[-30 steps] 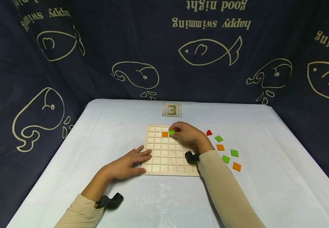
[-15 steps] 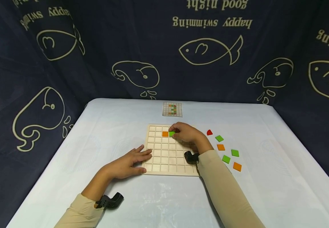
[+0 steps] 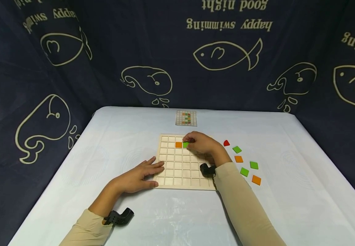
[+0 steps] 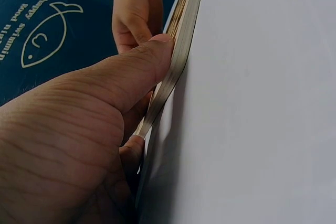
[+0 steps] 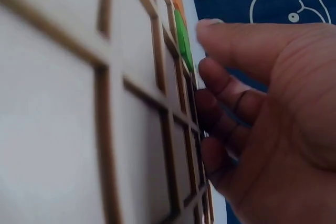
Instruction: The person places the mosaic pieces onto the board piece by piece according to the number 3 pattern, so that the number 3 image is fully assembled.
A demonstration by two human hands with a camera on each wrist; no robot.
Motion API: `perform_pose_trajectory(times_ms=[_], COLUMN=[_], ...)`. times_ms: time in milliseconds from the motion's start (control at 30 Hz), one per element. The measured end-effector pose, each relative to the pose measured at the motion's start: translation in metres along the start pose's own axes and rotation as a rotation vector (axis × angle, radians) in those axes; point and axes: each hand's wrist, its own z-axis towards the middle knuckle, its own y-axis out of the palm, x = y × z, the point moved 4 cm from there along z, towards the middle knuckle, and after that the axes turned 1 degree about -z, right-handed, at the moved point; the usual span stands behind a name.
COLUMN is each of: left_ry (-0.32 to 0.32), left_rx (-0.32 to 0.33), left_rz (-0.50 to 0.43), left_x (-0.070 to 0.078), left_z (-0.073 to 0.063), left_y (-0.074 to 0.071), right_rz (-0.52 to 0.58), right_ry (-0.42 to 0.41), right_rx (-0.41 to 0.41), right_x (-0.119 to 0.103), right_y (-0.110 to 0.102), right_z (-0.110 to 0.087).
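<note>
A wooden grid board lies on the table, an orange square tile and a green square tile side by side in one of its far rows. Over the green tile is my right hand, thumb and fingers loosely bent. In the right wrist view the green tile sits in its cell, a small gap between it and the thumb tip. My left hand rests at the board's left edge with fingers spread; in the left wrist view its thumb touches the board's side.
Right of the board lie loose tiles: a red rounded piece, several green squares and two orange squares. A pattern card with a coloured grid lies beyond the board. Behind the table hangs a dark fish-print cloth.
The green tile has settled from slightly tilted to flat beside the orange one. My right hand hovers almost in place; the left hand has not moved.
</note>
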Motion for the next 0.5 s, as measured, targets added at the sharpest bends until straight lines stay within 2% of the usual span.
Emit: perform_pose_trajectory(times_ms=[167,300,500], left_ry=[0.001,0.0,0.005], left_rx=[-0.002,-0.006,0.0], left_rz=[0.005,0.007,0.006], left_x=[0.0,0.001,0.001], left_z=[-0.001,-0.001,-0.001], left_y=[0.0,0.0,0.0], right_rz=[0.05,0.088,0.033], right_ry=[-0.021,-0.006,0.041], right_rx=[0.012,0.063,0.118], right_x=[-0.002,0.002,0.025], right_y=[-0.012,-0.028,-0.056], right_z=[-0.012,-0.026,-0.045])
